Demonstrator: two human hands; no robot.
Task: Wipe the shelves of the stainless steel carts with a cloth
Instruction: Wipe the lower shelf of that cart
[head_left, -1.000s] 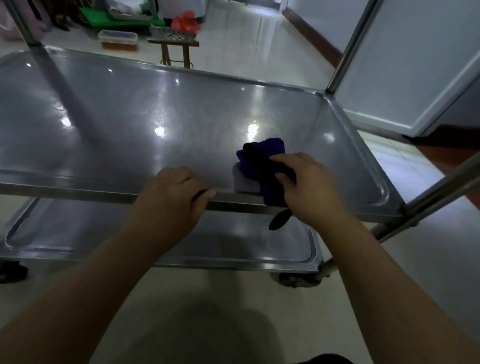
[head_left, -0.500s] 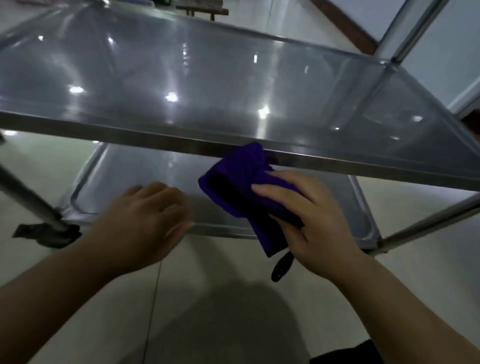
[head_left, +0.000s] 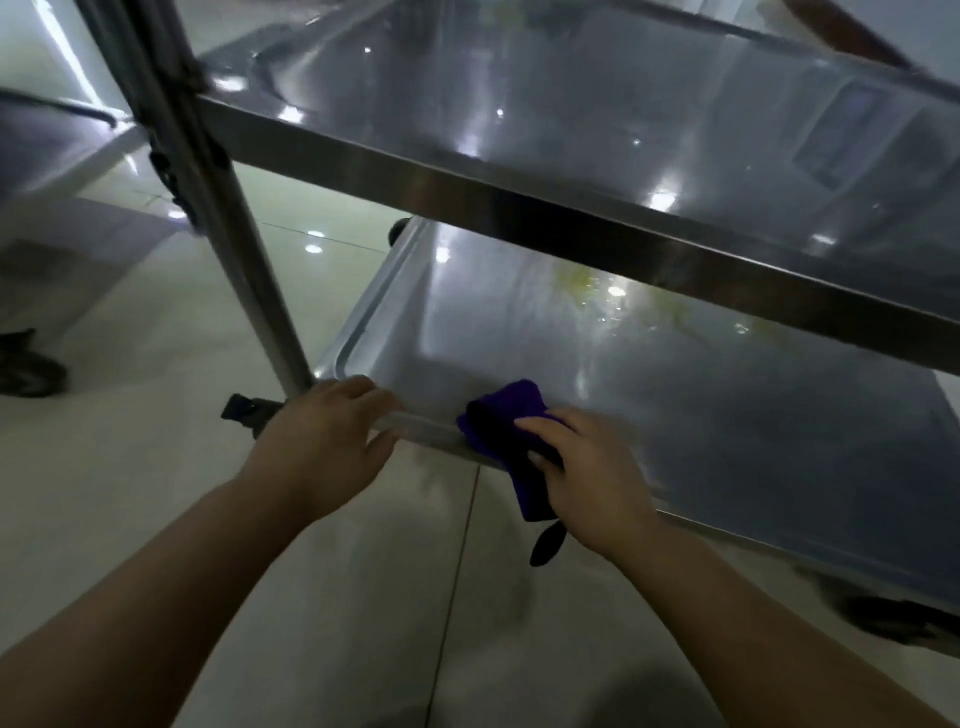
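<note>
A stainless steel cart fills the view, with an upper shelf (head_left: 597, 130) and a lower shelf (head_left: 675, 374) under it. My right hand (head_left: 592, 478) grips a folded purple cloth (head_left: 506, 421) that lies over the lower shelf's near rim, one end hanging down past the edge. My left hand (head_left: 327, 441) rests on the same rim at its left corner, fingers curled over the edge beside the cart's upright post (head_left: 244, 270). Yellowish smears show on the lower shelf further in.
A second steel cart (head_left: 57, 156) stands at the left with a black caster (head_left: 26, 364) on the pale tiled floor. Another caster (head_left: 883, 618) sits under the lower shelf at the right. The upper shelf's front rail (head_left: 571, 223) hangs low over the lower shelf.
The view has dropped from the upper shelf to the lower one. My right hand carried the cloth down onto the lower shelf's rim, and my left hand moved from the upper rail to the lower rim.
</note>
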